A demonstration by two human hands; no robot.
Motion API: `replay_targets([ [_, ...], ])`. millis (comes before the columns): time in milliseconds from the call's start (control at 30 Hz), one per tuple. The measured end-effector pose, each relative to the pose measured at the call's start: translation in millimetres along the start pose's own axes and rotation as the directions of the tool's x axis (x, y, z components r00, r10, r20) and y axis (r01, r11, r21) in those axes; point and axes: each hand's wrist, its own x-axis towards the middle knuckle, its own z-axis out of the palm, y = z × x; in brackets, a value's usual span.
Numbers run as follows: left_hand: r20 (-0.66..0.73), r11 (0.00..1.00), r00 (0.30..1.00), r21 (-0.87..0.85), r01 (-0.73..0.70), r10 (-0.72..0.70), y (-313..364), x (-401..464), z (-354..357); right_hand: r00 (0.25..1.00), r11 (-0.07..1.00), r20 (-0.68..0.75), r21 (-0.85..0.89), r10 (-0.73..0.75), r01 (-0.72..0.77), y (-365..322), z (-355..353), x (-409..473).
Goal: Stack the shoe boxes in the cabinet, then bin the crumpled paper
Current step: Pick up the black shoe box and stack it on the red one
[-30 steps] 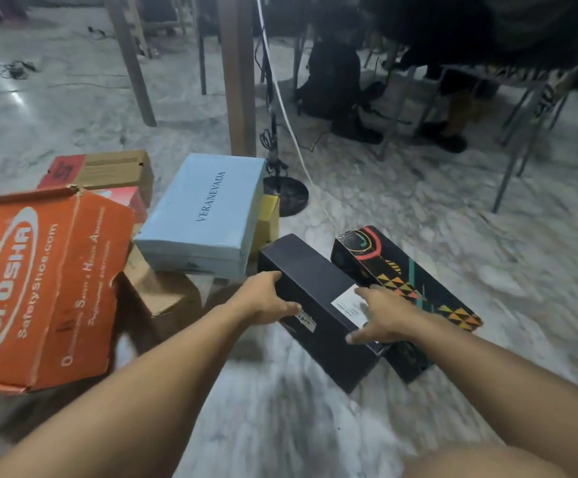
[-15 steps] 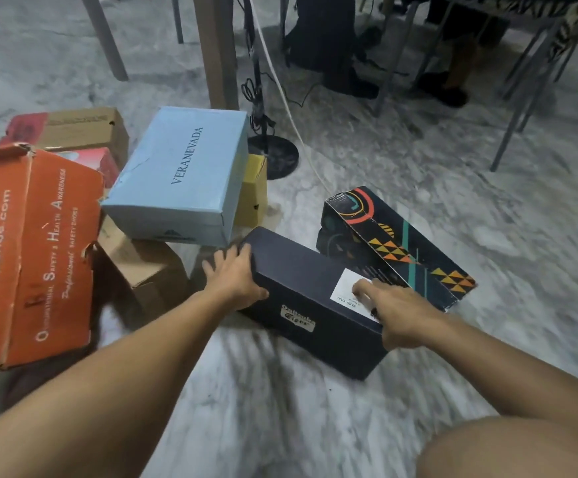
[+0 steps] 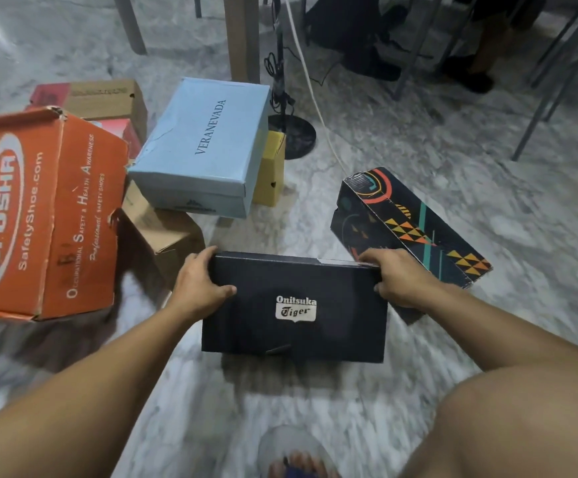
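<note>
Black shoe box now turned square to body and tipped onto long side, logo facing up; gripped at both ends, left hand at 9 o'clock, right hand at 3 o'clock, fingers curled over edges; held low at floor centre, patterned box at 1 o'clock; lift toward cabinet judged next; cabinet and paper not seen.

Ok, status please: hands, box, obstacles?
Left hand and right hand grip the black box by its ends. Patterned box close behind the right hand.

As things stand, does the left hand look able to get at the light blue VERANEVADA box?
Probably not yet: the left hand grips the black Onitsuka Tiger box together with the right hand. The VERANEVADA box lies unobstructed just beyond, once the hand lets go.
</note>
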Motion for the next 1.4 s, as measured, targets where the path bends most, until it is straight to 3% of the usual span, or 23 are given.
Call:
replay_targets([
  [100, 0.095, 0.994, 0.994, -0.082, 0.067, -0.059, -12.9, -3.2, 3.0, 0.997, 0.993, -0.005, 0.088, 0.074, -0.073, 0.2, 15.3, -1.6],
  [233, 0.273, 0.983, 0.954, -0.096, 0.153, -0.122, -29.7, -3.8, 17.0, 0.958, 0.957, 0.206, 0.167, 0.201, -0.236, 0.8, 39.2, -9.9],
  [300, 0.313, 0.979, 0.940, -0.102, 0.175, -0.135, -33.0, -4.8, 22.3, 0.944, 0.957, 0.265, 0.154, 0.198, -0.245, -0.1, 48.8, -13.6],
  [533, 0.327, 0.976, 0.942, -0.165, 0.142, -0.082, -54.5, 6.9, 33.7, 0.961, 0.922, 0.188, 0.293, 0.204, -0.253, -3.1, 62.7, -11.9],
  [900, 0.215, 0.996, 0.975, -0.055, 0.066, -0.052, -20.1, -31.1, -11.8, 0.988, 0.959, 0.122, 0.259, 0.089, -0.119, -16.0, 25.7, -42.0],
  [1233, 0.131, 0.996, 0.991, -0.092, 0.014, -0.001, -14.5, -80.0, -87.0, 0.998, 0.987, 0.029, 0.153, -0.052, 0.047, -62.5, -26.6, -88.0],
  [1400, 0.061, 0.984, 0.997, -0.168, 0.052, -0.043, -27.4, -109.7, -138.8, 0.992, 0.982, -0.013, 0.143, -0.122, 0.123, -103.0, -45.0, -101.1],
])
